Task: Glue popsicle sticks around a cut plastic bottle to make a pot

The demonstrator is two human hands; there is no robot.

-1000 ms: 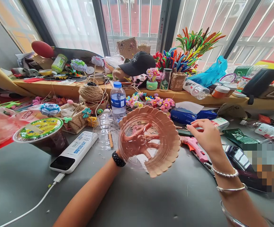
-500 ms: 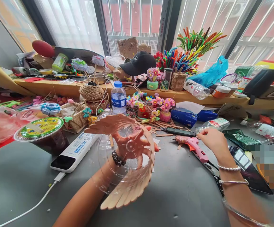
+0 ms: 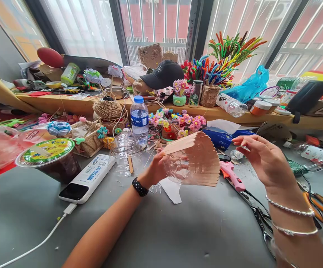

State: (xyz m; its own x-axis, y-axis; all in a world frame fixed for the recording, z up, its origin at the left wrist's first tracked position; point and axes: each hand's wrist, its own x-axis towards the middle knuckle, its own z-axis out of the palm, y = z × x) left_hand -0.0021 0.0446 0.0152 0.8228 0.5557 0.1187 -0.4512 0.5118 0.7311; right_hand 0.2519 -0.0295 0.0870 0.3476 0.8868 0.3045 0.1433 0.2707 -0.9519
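Observation:
My left hand (image 3: 153,169) grips a cut clear plastic bottle piece (image 3: 175,167) by its base end. Flat wooden craft sticks (image 3: 203,158), set side by side, fan out around its wall; the stick ends point right. A black dotted band circles my left wrist. Raised to the right of the sticks, apart from them, my right hand (image 3: 264,160) has its fingers bent together in a loose pinch. Whatever lies between those fingertips is too small to make out. Below them, a pink glue gun (image 3: 234,178) lies on the table.
A lidded drink cup (image 3: 50,160) and a white power bank (image 3: 87,178) stand left. Behind are a clear plastic piece (image 3: 125,152), a water bottle (image 3: 139,121) and pipe-cleaner flowers (image 3: 196,123). Scissors (image 3: 262,223) lie right; a white paper scrap (image 3: 171,190) lies below the sticks.
My left hand has turned the stick-covered piece from facing me to lying sideways, with the sticks pointing right. My right hand has risen slightly and moved a little right, its fingers looser.

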